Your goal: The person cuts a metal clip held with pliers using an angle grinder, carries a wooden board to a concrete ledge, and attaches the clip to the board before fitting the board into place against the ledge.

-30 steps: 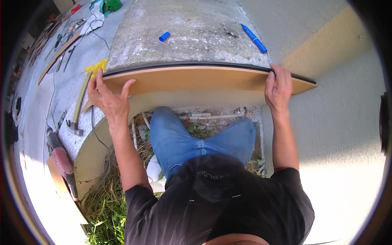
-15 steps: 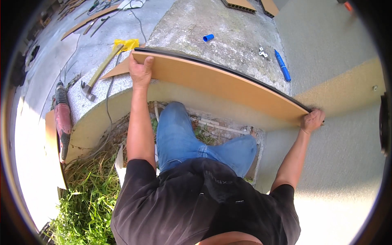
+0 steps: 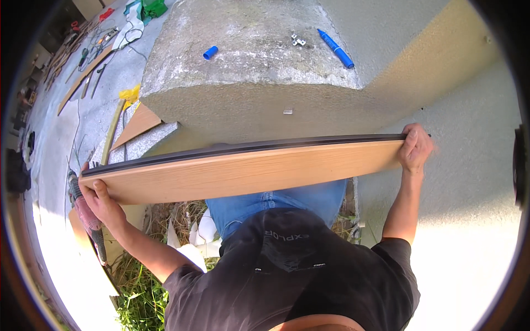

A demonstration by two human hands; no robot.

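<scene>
Panel position: wood-faced panel [image 3: 248, 171] held crosswise above the lap, in front of the ledge, dark edge [image 3: 259, 145] away from the body.
Left hand: [image 3: 106, 208] gripping the left end, thumb on the wood face; some fingers hidden.
Right hand: [image 3: 415, 149] curled round the right end; hidden fingertips cannot be confirmed.
Handling: judged stiff, manageable in two hands but awkward for its length; smooth face may slip; edges and corners probably chip if knocked.
Recommended hold: both ends, as now, palms supporting the edges.
Ledge: [image 3: 248, 33] carries blue marker [image 3: 335, 49], blue cap [image 3: 210, 52] and small metal clips [image 3: 298, 40].
Left side: triangular offcut [image 3: 137, 128]; power drill [image 3: 87, 214] near the left hand.
</scene>
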